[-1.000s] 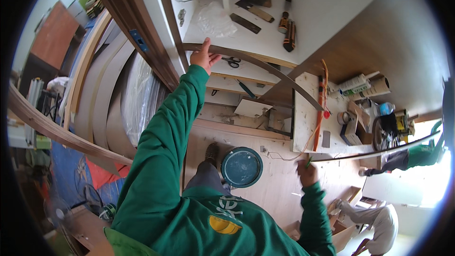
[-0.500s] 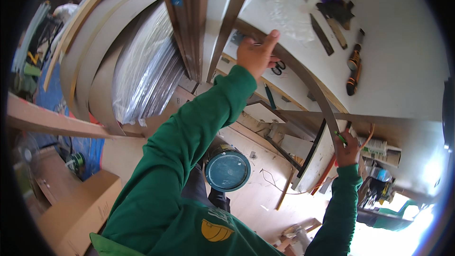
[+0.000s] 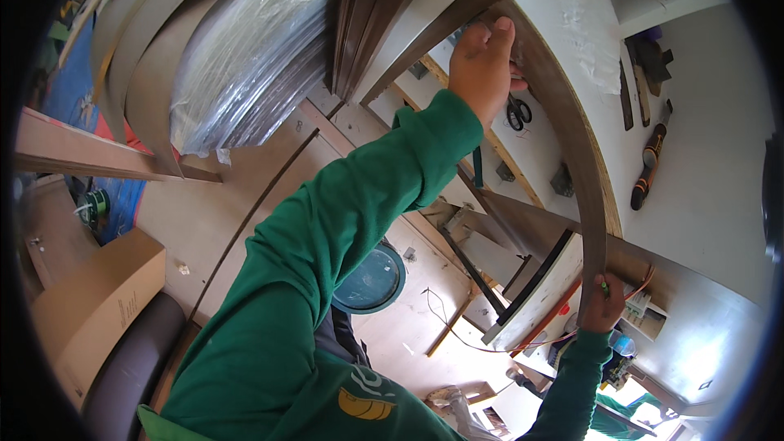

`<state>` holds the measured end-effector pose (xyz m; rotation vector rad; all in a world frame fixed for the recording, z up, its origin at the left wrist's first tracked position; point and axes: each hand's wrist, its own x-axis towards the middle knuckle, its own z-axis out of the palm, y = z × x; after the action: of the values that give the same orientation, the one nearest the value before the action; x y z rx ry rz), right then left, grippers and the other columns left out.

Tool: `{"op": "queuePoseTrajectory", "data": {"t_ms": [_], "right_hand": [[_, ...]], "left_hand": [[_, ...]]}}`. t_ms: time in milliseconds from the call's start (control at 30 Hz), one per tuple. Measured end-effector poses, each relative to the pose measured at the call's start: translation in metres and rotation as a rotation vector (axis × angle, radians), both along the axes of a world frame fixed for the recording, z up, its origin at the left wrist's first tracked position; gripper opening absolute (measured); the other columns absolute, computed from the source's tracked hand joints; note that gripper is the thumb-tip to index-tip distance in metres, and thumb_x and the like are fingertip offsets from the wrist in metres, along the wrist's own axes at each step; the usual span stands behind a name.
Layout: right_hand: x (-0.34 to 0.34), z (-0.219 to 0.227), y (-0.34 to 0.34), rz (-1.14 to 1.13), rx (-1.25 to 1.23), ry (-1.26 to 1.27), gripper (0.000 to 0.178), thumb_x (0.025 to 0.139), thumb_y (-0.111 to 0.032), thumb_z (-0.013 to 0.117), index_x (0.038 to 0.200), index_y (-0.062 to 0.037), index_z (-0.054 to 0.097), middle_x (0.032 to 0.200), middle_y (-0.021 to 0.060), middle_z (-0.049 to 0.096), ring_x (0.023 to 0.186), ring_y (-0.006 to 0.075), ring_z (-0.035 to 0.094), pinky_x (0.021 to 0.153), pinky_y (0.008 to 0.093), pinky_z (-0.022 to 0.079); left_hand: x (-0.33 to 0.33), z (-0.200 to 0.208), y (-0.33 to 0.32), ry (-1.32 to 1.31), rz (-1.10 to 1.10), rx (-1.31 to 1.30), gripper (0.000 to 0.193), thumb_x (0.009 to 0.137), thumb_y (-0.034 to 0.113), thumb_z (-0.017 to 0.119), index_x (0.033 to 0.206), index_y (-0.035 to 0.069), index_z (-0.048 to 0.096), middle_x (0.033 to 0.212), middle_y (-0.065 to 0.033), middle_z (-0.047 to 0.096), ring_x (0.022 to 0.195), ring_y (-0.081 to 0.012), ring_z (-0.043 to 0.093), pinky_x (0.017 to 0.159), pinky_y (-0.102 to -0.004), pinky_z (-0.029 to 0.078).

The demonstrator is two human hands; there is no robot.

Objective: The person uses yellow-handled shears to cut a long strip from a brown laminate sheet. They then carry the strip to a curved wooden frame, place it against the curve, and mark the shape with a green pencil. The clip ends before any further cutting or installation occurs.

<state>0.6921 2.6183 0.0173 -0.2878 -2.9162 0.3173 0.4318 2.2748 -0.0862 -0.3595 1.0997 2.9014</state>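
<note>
- The strip (image 3: 576,147), brown and long, bows from the upper middle of the frame down to the right of centre, along the cabinet's pale-edged shelf (image 3: 603,159).
- The left hand (image 3: 483,69) is at its upper end, thumb raised and fingers partly bent against it (whether they pinch it or only press, one cannot tell).
- The right hand (image 3: 603,305), right of centre and lower down, has its fingers curled shut on the strip's lower end, with a small green object (image 3: 605,285) showing among them.
- Scissors (image 3: 518,113) lie just below the left hand, inside the strip's curve.
- A black-and-orange tool (image 3: 649,165) rests on the white panel at the right.
- A bucket (image 3: 374,280) with a dark teal top stands near the middle, partly behind the left sleeve (image 3: 327,229).
- Plastic-wrapped sheets (image 3: 253,57) fill the upper left, and a carton (image 3: 102,302) sits lower left.
</note>
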Motion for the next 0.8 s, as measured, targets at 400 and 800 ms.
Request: {"op": "queuePoseTrajectory", "data": {"t_ms": [400,800], "right_hand": [[0.013,-0.010,-0.006,0.073,0.054,-0.028,0.009,0.098,-0.011,0.067,0.099,-0.0021,0.065,0.086,0.0083,0.062,0.079,0.0196,0.057,0.074,0.0351,0.048],[0.012,-0.011,-0.016,0.105,0.006,0.005,0.008,0.094,-0.007,0.070,0.100,-0.0030,0.064,0.086,0.0049,0.059,0.075,0.0158,0.056,0.071,0.0325,0.046]], "left_hand": [[-0.003,-0.001,-0.005,0.024,-0.031,0.138,0.048,0.103,0.047,0.061,0.123,0.003,0.059,0.107,-0.0084,0.055,0.086,-0.0216,0.065,0.073,-0.0401,0.061],[-0.006,0.003,-0.007,0.014,-0.022,0.156,0.052,0.105,0.049,0.058,0.122,0.000,0.060,0.108,-0.0088,0.053,0.085,-0.0218,0.065,0.071,-0.0395,0.062]]}}
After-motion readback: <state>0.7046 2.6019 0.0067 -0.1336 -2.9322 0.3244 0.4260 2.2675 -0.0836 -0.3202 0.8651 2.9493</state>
